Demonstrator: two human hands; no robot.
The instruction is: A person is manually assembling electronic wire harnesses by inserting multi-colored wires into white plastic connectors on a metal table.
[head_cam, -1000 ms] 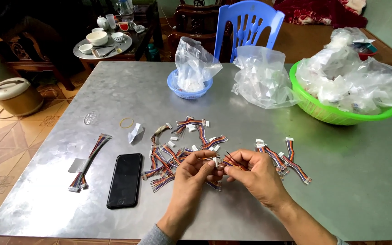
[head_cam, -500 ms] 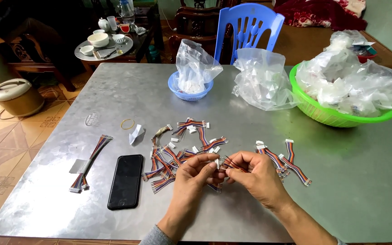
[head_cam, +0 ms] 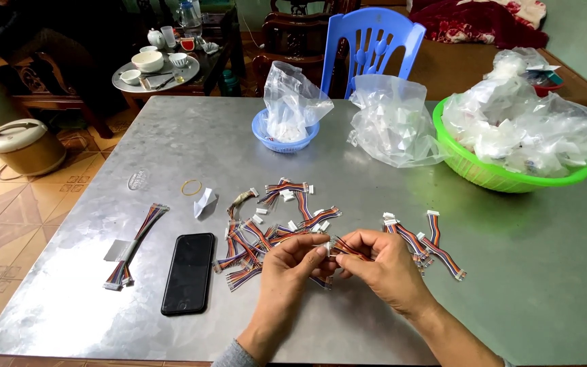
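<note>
Multicoloured short ribbon cable point(head_cam: 345, 249) pinched between both hands near the table's point(head_cam: 171, 136) front edge, just in front of the loose cable pile point(head_cam: 270, 228). Long axis roughly left to right, white connector end toward the left hand point(head_cam: 293, 265), coloured wires trailing into the right hand point(head_cam: 382, 268). Both hands touching it, fingertips meeting at the connector, so neither clearly nearer. Counted: one black phone point(head_cam: 189, 272) left of the pile, one long bundled cable point(head_cam: 134, 245) further toward the left edge, one rubber band point(head_cam: 191, 187), one blue bowl point(head_cam: 285, 139), one green basket point(head_cam: 497, 173) of plastic bags at the right, three or so cables point(head_cam: 426, 241) right of the hands. Pile too tangled to count exactly.
</note>
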